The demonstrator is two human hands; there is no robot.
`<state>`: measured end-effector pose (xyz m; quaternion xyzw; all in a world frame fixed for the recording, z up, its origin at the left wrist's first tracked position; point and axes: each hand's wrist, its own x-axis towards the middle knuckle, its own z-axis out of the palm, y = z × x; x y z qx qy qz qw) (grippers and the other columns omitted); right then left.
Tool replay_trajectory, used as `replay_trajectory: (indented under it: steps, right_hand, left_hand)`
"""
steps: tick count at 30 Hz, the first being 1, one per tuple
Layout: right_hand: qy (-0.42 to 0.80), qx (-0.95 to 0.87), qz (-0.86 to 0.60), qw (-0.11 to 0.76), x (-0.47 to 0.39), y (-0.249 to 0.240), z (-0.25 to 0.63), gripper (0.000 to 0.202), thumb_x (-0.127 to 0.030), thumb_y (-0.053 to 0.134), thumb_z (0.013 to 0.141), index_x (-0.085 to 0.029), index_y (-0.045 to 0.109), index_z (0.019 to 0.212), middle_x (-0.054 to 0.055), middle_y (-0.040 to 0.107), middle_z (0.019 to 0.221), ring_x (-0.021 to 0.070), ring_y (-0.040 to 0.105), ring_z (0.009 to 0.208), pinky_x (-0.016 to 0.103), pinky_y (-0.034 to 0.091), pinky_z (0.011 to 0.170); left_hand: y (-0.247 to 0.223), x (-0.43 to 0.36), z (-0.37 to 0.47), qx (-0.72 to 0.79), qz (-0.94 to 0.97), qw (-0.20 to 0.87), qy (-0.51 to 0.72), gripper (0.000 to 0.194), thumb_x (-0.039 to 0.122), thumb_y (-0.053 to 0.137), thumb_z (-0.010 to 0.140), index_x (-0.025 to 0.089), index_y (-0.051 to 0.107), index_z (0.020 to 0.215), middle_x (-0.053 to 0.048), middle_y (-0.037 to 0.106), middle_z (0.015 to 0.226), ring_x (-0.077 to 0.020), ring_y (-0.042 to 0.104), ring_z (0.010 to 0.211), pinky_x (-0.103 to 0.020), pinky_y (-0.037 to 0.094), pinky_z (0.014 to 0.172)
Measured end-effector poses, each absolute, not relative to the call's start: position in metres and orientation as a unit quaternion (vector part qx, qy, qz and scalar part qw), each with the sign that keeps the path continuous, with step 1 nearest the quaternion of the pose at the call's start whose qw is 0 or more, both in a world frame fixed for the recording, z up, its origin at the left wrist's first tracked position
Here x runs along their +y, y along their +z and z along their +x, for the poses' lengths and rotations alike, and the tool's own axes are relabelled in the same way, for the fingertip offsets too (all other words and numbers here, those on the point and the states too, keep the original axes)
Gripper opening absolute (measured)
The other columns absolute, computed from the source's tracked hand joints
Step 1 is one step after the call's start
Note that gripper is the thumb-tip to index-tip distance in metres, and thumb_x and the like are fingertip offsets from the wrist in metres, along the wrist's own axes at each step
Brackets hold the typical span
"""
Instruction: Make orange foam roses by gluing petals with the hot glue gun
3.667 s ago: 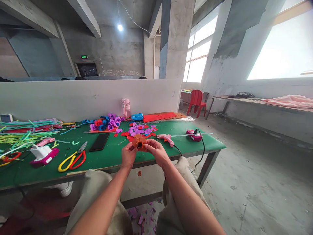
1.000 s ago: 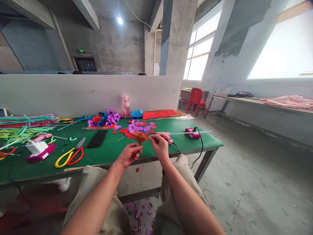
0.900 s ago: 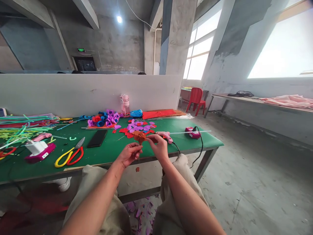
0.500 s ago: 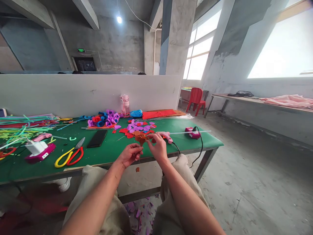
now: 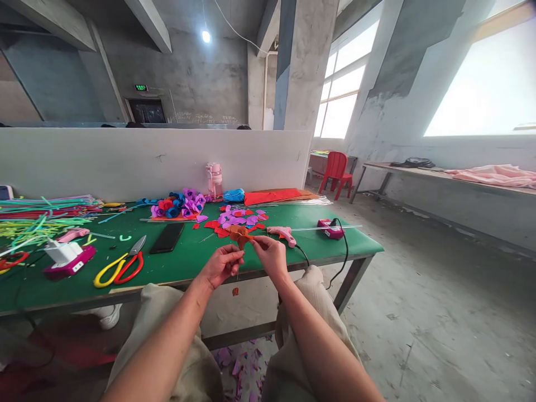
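An orange paper flower (image 5: 240, 235) on a thin stem stands over the front edge of the green table (image 5: 184, 265). My left hand (image 5: 220, 266) pinches the stem from below. My right hand (image 5: 271, 254) pinches an outer petal on the flower's right side. Just behind my right hand lies a pink glue gun (image 5: 283, 232) with a black cord. Loose red and purple paper petals (image 5: 240, 218) are scattered behind the flower.
Yellow and red scissors (image 5: 119, 267) and a black phone (image 5: 167, 238) lie to the left. Finished paper roses (image 5: 178, 204), coloured sticks (image 5: 42, 219), a pink bottle (image 5: 214, 180) and red paper sheets (image 5: 272, 196) line the back by the white partition. A red chair (image 5: 335, 173) stands beyond.
The rolled orange flower, first held in both hands, now stands on its stem in my left hand. My right hand has shifted along its petals.
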<state>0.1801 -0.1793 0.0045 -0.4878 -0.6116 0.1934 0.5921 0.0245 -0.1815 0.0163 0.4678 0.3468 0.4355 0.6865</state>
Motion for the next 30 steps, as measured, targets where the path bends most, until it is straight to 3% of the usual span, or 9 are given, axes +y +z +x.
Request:
replay_trajectory:
  steps: [9, 15, 21, 25, 30]
  right_hand:
    - [0.180, -0.639, -0.367, 0.652, -0.191, 0.019, 0.179, 0.011, -0.023, 0.058, 0.075, -0.021, 0.066, 0.083, 0.004, 0.067, 0.086, 0.0148, 0.059, 0.067, 0.029, 0.052, 0.065]
    - [0.221, -0.636, -0.359, 0.647, -0.189, 0.018, 0.180, 0.008, -0.026, 0.059, 0.074, -0.021, 0.062, 0.078, 0.004, 0.066, 0.083, 0.0155, 0.059, 0.070, 0.030, 0.052, 0.067]
    - [0.287, -0.638, -0.325, 0.637, -0.192, 0.018, 0.183, 0.019, -0.033, 0.053, 0.080, -0.020, 0.065, 0.087, 0.006, 0.067, 0.089, 0.0196, 0.062, 0.085, 0.031, 0.051, 0.076]
    - [0.340, -0.610, -0.337, 0.632, -0.189, 0.016, 0.184, 0.026, -0.042, 0.054, 0.083, -0.018, 0.066, 0.082, 0.005, 0.067, 0.081, 0.0187, 0.062, 0.077, 0.030, 0.050, 0.073]
    - [0.332, -0.594, -0.366, 0.635, -0.182, 0.013, 0.183, 0.027, -0.045, 0.062, 0.076, -0.018, 0.063, 0.076, 0.003, 0.064, 0.075, 0.0158, 0.058, 0.068, 0.027, 0.048, 0.065]
  left_hand:
    - [0.015, -0.184, 0.026, 0.345, 0.567, 0.580, 0.473, 0.033, 0.039, 0.077, 0.064, 0.017, 0.053, 0.067, 0.002, 0.062, 0.058, -0.0067, 0.048, 0.038, -0.020, 0.037, 0.038]
    - [0.014, -0.184, 0.026, 0.356, 0.570, 0.575, 0.466, 0.032, 0.040, 0.077, 0.064, 0.016, 0.056, 0.066, 0.000, 0.062, 0.059, -0.0065, 0.048, 0.037, -0.020, 0.036, 0.038]
    - [0.013, -0.183, 0.027, 0.364, 0.584, 0.548, 0.477, 0.031, 0.041, 0.076, 0.064, 0.015, 0.060, 0.067, 0.000, 0.062, 0.059, -0.0069, 0.047, 0.037, -0.021, 0.037, 0.038]
    - [0.008, -0.179, 0.028, 0.382, 0.600, 0.499, 0.496, 0.031, 0.043, 0.074, 0.066, 0.017, 0.058, 0.063, 0.000, 0.062, 0.059, -0.0076, 0.048, 0.038, -0.022, 0.038, 0.039]
    - [0.007, -0.179, 0.031, 0.393, 0.631, 0.435, 0.508, 0.027, 0.041, 0.072, 0.069, 0.018, 0.060, 0.062, 0.001, 0.061, 0.058, -0.0075, 0.048, 0.039, -0.021, 0.038, 0.042]
